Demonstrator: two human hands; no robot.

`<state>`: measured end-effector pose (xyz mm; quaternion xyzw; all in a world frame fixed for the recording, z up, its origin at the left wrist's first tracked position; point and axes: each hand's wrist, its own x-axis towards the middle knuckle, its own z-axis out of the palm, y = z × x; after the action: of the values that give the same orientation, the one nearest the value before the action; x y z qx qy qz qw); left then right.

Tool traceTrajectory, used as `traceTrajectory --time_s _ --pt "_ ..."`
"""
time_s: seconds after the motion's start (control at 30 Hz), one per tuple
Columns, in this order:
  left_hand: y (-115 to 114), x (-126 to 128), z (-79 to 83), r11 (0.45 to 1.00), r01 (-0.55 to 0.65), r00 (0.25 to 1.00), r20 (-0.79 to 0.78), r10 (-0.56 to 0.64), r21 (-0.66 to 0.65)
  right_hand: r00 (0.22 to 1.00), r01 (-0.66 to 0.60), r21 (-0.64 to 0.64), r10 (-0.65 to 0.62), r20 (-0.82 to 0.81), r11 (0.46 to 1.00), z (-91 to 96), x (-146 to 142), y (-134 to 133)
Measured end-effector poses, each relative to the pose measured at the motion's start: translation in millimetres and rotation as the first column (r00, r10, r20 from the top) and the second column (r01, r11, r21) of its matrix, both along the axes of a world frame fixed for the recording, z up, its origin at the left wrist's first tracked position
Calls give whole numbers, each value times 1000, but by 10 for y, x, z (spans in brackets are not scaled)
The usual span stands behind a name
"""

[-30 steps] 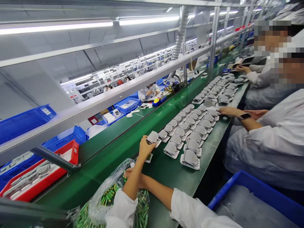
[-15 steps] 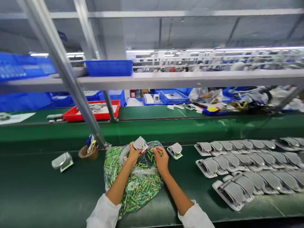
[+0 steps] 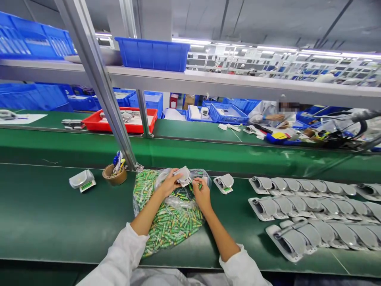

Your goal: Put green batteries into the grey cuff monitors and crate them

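My left hand [image 3: 170,184] grips a grey-and-white unit [image 3: 183,176] above a clear bag [image 3: 178,203] of small green cylinders [image 3: 174,230], and my right hand [image 3: 203,194] is just beside it, fingertips pinched narrow on what looks like one more cylinder. On the green bench [image 3: 59,222], a similar unit [image 3: 224,183] lies near the bag's right side, with rows of grey units [image 3: 315,204] farther right. Left of the bag, a brown tape roll [image 3: 115,177] stands near another single unit [image 3: 82,180].

Left hand [image 3: 169,184] holding grey unit [image 3: 182,174], right hand [image 3: 202,193] pinching green cylinder [image 3: 200,185], clear bag [image 3: 181,203] of cylinders [image 3: 172,228] below, more units [image 3: 308,204] rowed on bench [image 3: 59,214]
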<state>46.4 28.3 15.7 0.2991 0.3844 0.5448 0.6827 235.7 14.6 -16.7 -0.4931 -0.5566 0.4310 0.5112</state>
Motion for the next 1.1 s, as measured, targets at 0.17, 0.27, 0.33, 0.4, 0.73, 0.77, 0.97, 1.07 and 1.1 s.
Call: traceTrajectory --time_s 0.17,0.27,0.33,0.4,0.73,0.77,0.97,1.07,1.1 --pt "31 37 -31 1000 -4 997 -81 3 -13 996 69 68 -73 49 995 20 -18 -12" --pt "51 23 -84 1000 29 993 -117 -30 -10 990 55 176 -76 115 983 20 8 3" --pt "59 13 -116 999 33 993 -115 -34 -7 988 43 250 -79 134 967 13 22 11" --pt "63 8 -139 1000 29 994 -102 -29 -6 988 32 287 -74 138 957 1 25 10" --pt "61 0 -160 999 32 992 -121 -32 -5 983 89 259 -126 132 962 -143 -7 50" --pt "57 0 -157 999 38 991 -127 -39 -7 982 76 294 -122 142 953 -149 -6 55" --pt "37 20 -124 1000 11 992 -126 -14 -22 962 -10 445 -114 249 895 -141 -14 34" --pt "27 39 -96 1000 -19 991 -131 16 -24 955 -53 447 -86 285 893 -136 -19 19" --pt "22 45 -86 999 -25 991 -133 22 -24 953 -70 440 -70 295 895 -134 -20 18"
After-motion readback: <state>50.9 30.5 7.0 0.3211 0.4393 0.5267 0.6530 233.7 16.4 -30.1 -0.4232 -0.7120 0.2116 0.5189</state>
